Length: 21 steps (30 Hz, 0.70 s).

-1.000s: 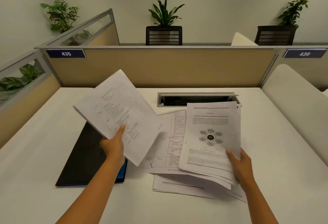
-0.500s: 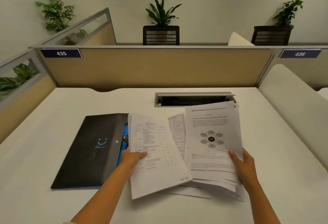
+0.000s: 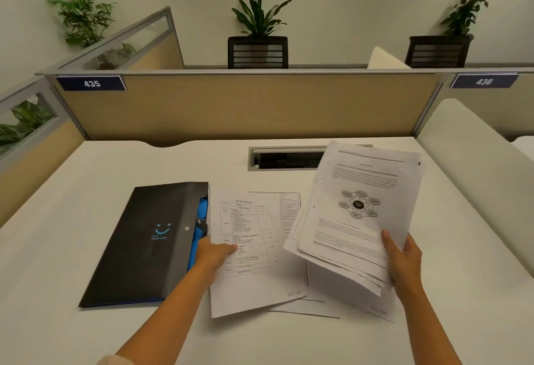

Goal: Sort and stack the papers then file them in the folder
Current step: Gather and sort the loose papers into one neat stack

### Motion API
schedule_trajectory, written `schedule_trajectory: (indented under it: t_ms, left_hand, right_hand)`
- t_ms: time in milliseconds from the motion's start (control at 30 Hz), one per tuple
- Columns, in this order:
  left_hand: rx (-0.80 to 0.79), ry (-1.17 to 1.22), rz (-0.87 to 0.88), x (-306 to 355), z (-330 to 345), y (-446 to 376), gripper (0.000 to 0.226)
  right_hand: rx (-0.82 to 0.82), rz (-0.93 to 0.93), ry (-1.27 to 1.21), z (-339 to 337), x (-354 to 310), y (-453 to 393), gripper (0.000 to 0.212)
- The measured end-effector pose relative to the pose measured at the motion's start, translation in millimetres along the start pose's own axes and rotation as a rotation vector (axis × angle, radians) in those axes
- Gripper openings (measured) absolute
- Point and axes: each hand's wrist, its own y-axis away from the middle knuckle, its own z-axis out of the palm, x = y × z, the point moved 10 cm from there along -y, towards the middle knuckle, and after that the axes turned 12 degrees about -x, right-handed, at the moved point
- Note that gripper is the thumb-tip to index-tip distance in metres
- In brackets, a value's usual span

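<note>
A black folder point(image 3: 147, 240) with a blue smiley and blue lining lies closed on the white desk point(image 3: 72, 185) at the left. Beside it lies a table-of-contents sheet point(image 3: 251, 278) flat on other loose papers point(image 3: 289, 208). My left hand point(image 3: 215, 252) rests on that sheet's left edge, fingers stretched forward. My right hand point(image 3: 404, 257) grips a stack of several sheets point(image 3: 355, 208) by its lower right corner, lifted and tilted above the desk; the top page shows a wheel diagram. More sheets point(image 3: 378, 309) lie under it.
A cable hatch point(image 3: 286, 159) is sunk in the desk behind the papers. Beige partitions point(image 3: 231, 104) numbered 435 and 436 close the back and left. A white padded panel point(image 3: 474, 168) borders the right side. Potted plants stand beyond the partition.
My left hand brought its sheet down from the air and laid it flat beside the folder. My right hand lifted its stack off the desk and tilted it up to the right.
</note>
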Motion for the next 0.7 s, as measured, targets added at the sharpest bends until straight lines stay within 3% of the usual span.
schedule_trajectory:
  t_ms: [133, 467, 567, 700]
  left_hand:
    - [0.003, -0.004, 0.016, 2, 1, -2, 0.046]
    - [0.085, 0.089, -0.029, 6, 8, 10, 0.041]
    - [0.019, 0.093, 0.07, 8, 15, 14, 0.023]
    - [-0.083, 0.061, 0.154, 16, 20, 22, 0.03]
  right_hand:
    - [-0.142, 0.031, 0.04, 47, 12, 9, 0.02]
    - [-0.566, 0.106, 0.228, 170, 34, 46, 0.028]
    - [-0.63, 0.123, 0.218, 191, 35, 52, 0.029]
    - [-0.613, 0.135, 0.214, 194, 30, 51, 0.044]
